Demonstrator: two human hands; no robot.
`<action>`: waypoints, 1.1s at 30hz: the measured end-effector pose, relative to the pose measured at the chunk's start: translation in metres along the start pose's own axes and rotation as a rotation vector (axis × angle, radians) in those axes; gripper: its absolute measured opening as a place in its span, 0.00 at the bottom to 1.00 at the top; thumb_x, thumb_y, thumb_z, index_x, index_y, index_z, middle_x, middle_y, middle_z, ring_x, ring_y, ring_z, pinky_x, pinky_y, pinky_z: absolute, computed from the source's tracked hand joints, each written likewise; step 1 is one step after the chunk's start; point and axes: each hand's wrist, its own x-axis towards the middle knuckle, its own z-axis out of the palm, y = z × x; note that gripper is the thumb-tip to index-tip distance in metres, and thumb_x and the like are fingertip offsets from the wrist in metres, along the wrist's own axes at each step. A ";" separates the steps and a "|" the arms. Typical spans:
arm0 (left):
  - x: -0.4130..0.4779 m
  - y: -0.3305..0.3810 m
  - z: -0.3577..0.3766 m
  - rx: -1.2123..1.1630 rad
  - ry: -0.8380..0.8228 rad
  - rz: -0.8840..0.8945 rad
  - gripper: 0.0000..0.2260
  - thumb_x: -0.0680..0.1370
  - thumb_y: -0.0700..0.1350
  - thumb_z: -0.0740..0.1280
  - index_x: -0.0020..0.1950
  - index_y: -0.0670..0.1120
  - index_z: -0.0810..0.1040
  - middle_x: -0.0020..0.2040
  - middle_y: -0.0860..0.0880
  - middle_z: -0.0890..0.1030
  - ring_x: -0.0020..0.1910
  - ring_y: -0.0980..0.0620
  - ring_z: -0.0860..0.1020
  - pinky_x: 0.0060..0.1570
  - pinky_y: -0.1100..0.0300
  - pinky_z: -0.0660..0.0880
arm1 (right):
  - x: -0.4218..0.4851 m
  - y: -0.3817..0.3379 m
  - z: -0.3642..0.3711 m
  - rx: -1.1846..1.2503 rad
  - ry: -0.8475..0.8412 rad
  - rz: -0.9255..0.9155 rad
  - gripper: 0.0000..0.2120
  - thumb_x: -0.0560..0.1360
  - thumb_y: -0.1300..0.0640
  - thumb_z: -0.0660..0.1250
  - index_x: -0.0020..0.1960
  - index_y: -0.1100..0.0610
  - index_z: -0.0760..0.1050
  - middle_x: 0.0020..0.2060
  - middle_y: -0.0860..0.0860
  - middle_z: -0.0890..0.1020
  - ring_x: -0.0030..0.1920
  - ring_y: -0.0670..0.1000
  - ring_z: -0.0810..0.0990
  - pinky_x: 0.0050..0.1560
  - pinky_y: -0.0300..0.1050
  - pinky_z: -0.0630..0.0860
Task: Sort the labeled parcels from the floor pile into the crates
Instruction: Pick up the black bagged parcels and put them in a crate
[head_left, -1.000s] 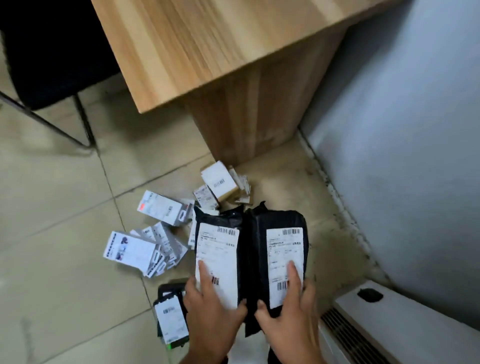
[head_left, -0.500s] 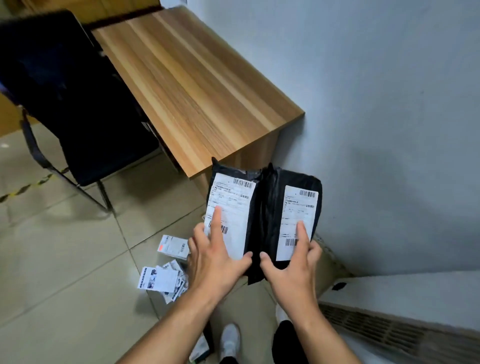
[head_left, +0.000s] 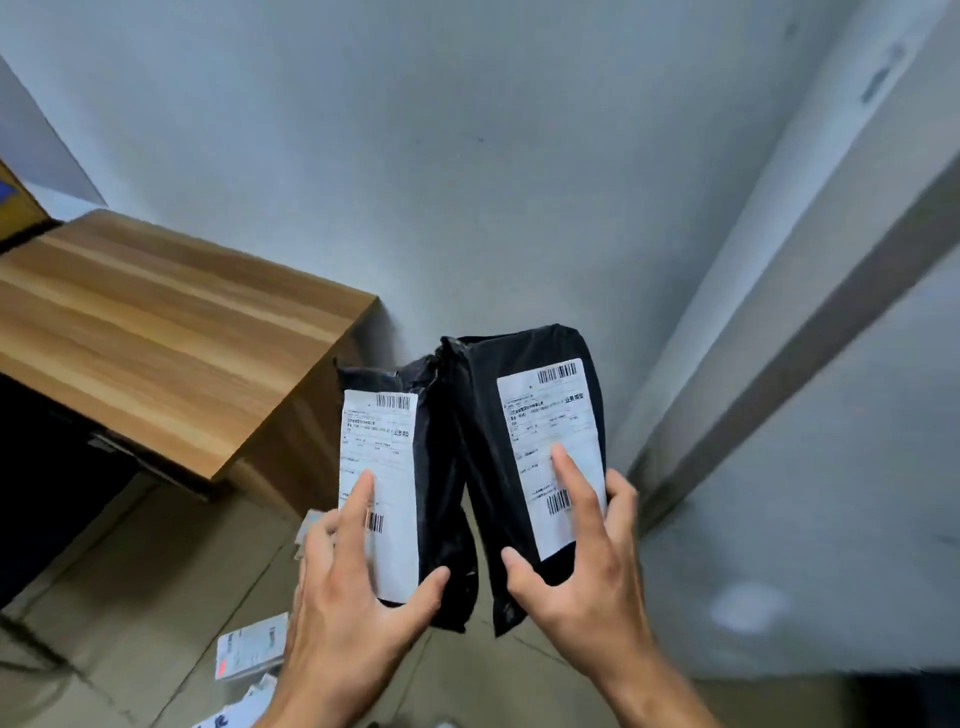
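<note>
Two black plastic parcels with white barcode labels are held up side by side in front of the grey wall. My left hand (head_left: 353, 597) grips the lower end of the left black parcel (head_left: 410, 467), index finger lying on its label. My right hand (head_left: 582, 571) grips the lower end of the right black parcel (head_left: 530, 431) the same way. A few small white labeled parcels (head_left: 249, 647) from the floor pile show below my left forearm. No crate is in view.
A wooden desk (head_left: 156, 332) stands at the left against the grey wall (head_left: 467, 156), with a dark chair (head_left: 47, 483) beside it. A grey-brown strip (head_left: 810, 343) runs diagonally at the right. Tiled floor (head_left: 130, 571) lies below.
Both parcels have risen from just above the floor pile to wall height, still held in both hands. The view has tilted up and turned right, so most of the pile has dropped out of sight.
</note>
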 end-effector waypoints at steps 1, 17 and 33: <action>-0.013 0.013 0.012 -0.025 -0.002 0.050 0.50 0.63 0.69 0.72 0.78 0.72 0.47 0.61 0.62 0.62 0.61 0.59 0.71 0.55 0.53 0.73 | -0.013 0.004 -0.019 -0.002 0.037 0.002 0.48 0.62 0.37 0.72 0.78 0.31 0.56 0.68 0.46 0.61 0.66 0.53 0.73 0.66 0.59 0.75; -0.290 0.243 0.237 -0.103 -0.356 0.560 0.51 0.62 0.58 0.80 0.79 0.66 0.55 0.64 0.52 0.68 0.59 0.79 0.63 0.56 0.62 0.68 | -0.309 0.152 -0.369 -0.254 0.656 0.220 0.48 0.62 0.40 0.75 0.79 0.37 0.59 0.69 0.48 0.63 0.66 0.56 0.73 0.63 0.62 0.76; -0.443 0.402 0.506 0.130 -0.854 1.013 0.49 0.64 0.64 0.78 0.79 0.66 0.54 0.69 0.49 0.63 0.66 0.44 0.67 0.63 0.44 0.72 | -0.522 0.297 -0.526 -0.423 1.096 1.073 0.45 0.60 0.30 0.65 0.76 0.33 0.59 0.65 0.49 0.65 0.65 0.55 0.70 0.62 0.57 0.69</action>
